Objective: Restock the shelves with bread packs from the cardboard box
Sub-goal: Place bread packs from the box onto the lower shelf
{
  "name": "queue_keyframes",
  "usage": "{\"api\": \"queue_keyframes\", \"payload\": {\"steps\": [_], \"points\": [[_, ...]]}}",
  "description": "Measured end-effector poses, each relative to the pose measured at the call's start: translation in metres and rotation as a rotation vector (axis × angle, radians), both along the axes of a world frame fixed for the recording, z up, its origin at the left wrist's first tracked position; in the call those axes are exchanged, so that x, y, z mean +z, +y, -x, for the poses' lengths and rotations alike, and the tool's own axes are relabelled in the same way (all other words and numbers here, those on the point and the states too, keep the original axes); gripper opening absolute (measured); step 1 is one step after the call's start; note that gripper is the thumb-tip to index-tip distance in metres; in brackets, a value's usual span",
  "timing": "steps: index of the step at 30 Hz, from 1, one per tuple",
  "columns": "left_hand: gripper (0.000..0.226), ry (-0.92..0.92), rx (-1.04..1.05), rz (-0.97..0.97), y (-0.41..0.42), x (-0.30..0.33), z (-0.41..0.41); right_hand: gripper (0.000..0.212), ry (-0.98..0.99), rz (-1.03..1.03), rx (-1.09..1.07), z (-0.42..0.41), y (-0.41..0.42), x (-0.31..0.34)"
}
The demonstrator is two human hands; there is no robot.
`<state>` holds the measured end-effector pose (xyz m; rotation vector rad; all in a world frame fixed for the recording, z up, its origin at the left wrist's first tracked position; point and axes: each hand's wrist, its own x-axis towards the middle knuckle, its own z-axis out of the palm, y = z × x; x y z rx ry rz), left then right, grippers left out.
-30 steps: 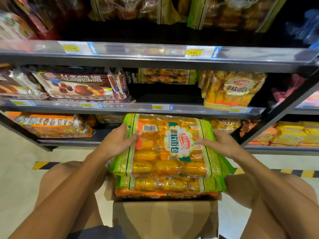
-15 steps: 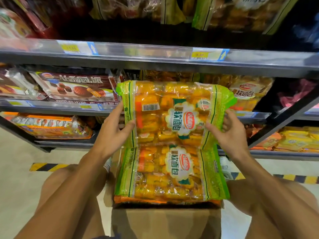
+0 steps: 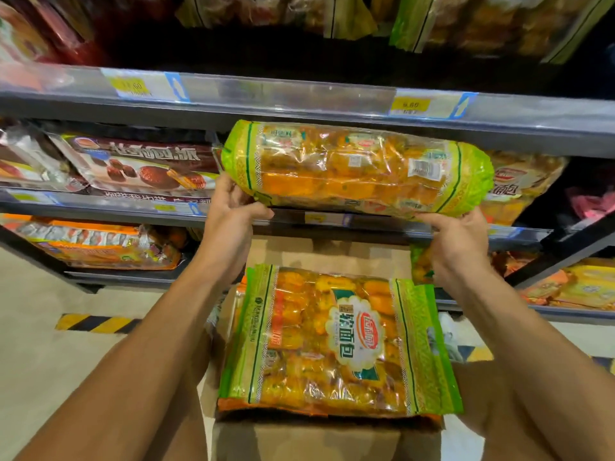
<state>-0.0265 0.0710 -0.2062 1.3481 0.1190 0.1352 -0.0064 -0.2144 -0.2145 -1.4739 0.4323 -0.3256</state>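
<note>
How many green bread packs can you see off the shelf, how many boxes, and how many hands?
Green bread packs: 2, one held up, one lying on the box
Cardboard box: 1
Hands: 2, left hand and right hand
Total: 5

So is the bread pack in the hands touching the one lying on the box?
Apart. The head view shows the held bread pack up at the shelf, with shelf edge and cardboard box visible between it and the lower pack.

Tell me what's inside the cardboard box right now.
One green bread pack lies flat on top in the box, with an orange edge of another pack beneath. Anything deeper is covered.
</note>
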Motion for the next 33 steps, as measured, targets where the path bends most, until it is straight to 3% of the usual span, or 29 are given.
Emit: {"api": "queue_keyframes", "payload": {"steps": [8,11,16,18,20,22,25,28,31,33], "points": [[0.084,0.168,0.062,0.002,-0.007,-0.019,-0.056,0.041,0.060,-0.068,-0.089,-0.064,0.008,-0.022],[0.068,0.171,0.041,-0.002,-0.015,-0.029,-0.076,0.032,0.120,-0.098,-0.051,-0.089,0.014,-0.033],[0.067,0.236,0.089,-0.078,-0.026,-0.028,-0.117,0.035,0.107,-0.058,-0.078,-0.121,0.020,-0.034],[0.052,0.272,0.099,-0.160,-0.033,-0.032,-0.124,0.035,0.141,0.056,-0.050,-0.123,0.019,-0.033],[0.040,0.261,0.043,-0.385,-0.038,-0.037,-0.125,0.032,0.162,0.157,-0.026,-0.123,0.016,-0.035],[0.030,0.255,-0.024,-0.689,-0.035,-0.044,-0.122,0.052,0.193,0.289,0.027,-0.116,0.017,-0.035],[0.014,0.197,-0.084,-0.860,-0.035,-0.047,-0.117,0.055,0.128,0.614,0.100,-0.097,0.015,-0.040],[0.044,0.152,-0.136,-1.032,-0.032,-0.055,-0.108,0.051,-0.048,0.873,0.138,-0.078,0.006,-0.052],[0.040,-0.044,-0.176,-1.281,-0.028,-0.066,-0.102,0.041,-0.071,1.098,0.368,-0.078,-0.007,-0.064],[0.047,-0.059,-0.279,-1.412,-0.027,-0.075,-0.102,0.038,-0.013,1.275,0.523,-0.084,-0.011,-0.070]]}}
